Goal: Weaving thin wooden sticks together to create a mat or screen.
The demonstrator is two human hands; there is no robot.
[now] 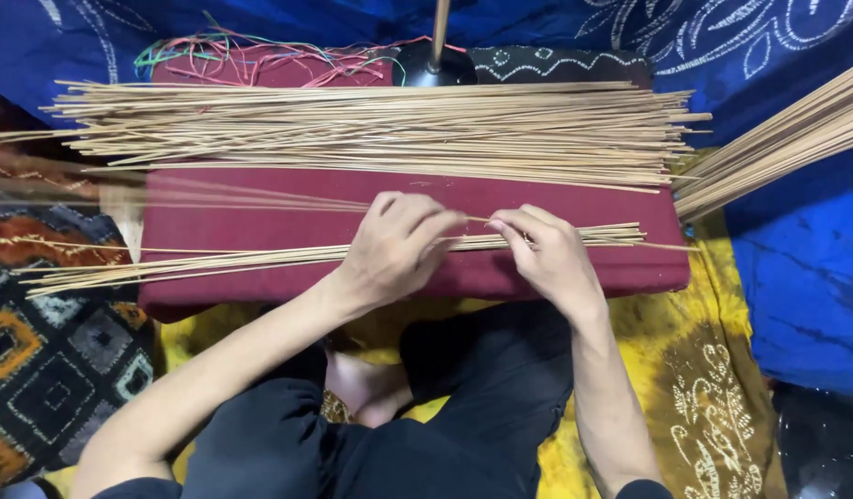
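Head view: left hand (394,245) and right hand (542,254) both pinch the small stick bundle (260,259), which lies left-to-right across the maroon cushion (408,199). Big stick pile (380,129) lies just beyond, parallel.

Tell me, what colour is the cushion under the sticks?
The cushion is dark red, a maroon shade. The head view shows it best, between the two piles of thin sticks.

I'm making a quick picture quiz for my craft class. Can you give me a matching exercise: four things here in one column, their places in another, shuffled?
1. large stick pile
2. small stick bundle
3. coloured threads
4. slanted stick bundle

A. under both hands
B. far edge of the maroon cushion, behind the sticks
C. off the cushion, right side
D. spread across the cushion's middle

Pairs: 1-D, 2-A, 3-B, 4-C
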